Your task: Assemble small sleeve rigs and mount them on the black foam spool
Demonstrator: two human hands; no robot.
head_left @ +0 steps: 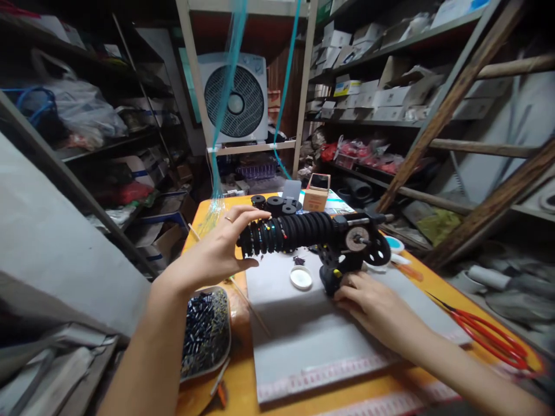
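Observation:
A black device with a row of ribbed rings along a horizontal cylinder stands over a grey board. Fingers of my left hand curve around the cylinder's left end, thumb below and index finger on top. At the base of the device, my right hand has its fingers bent against the black stand; what its fingertips hold is hard to make out. Beneath the cylinder lies a small round white dish. A tray of small dark pieces sits beside my left forearm.
Red-handled scissors lie at the right of the orange table. Black spools and a small cardboard box stand behind the device. A thin stick crosses the board's left edge. Teal strands hang before a box fan.

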